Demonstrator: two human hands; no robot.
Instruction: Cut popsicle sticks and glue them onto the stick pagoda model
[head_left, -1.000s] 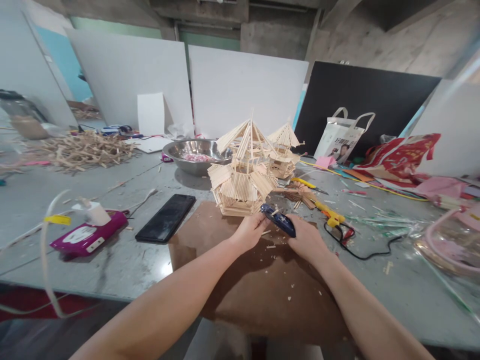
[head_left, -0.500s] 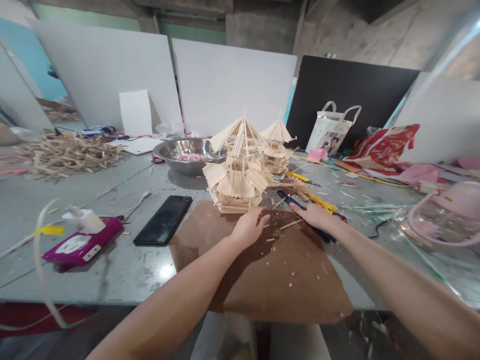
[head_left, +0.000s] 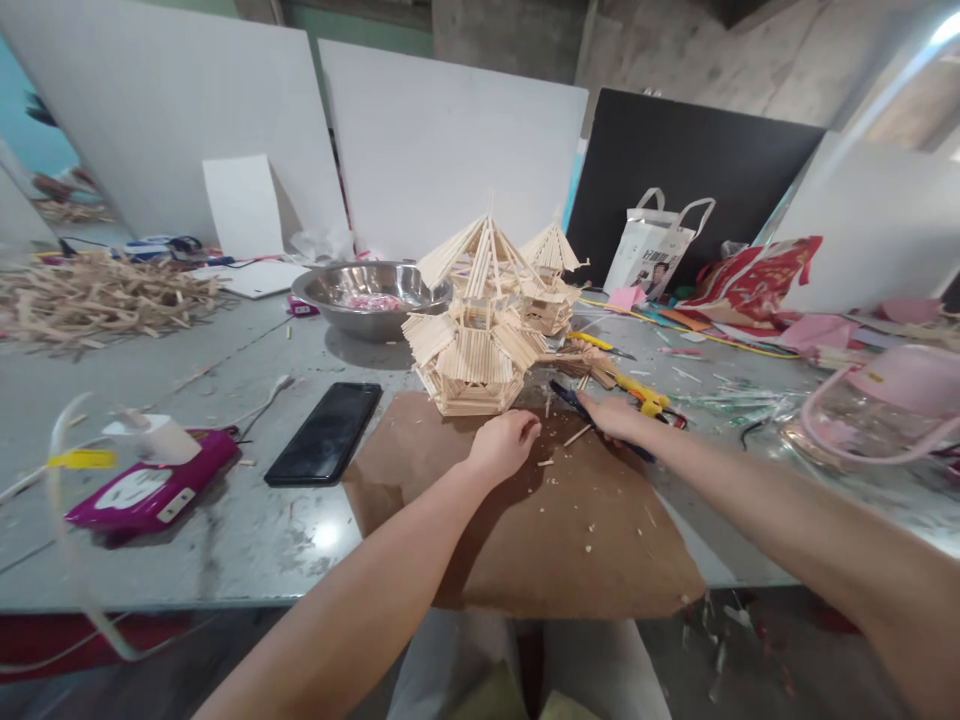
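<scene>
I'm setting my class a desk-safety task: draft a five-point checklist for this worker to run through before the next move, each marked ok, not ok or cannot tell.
1. Nearer stick model upright: ok, standing at the far edge of the brown board.
2. Brown board free of scraps: not ok, small pale bits are scattered over it.
3. Right hand gripping the dark blue tool firmly: cannot tell; the hand is on it, but the grip is unclear.
4. Left hand empty: cannot tell, its fingers are curled.
5. Phone away from both hands: ok, lying flat left of the board.
</scene>
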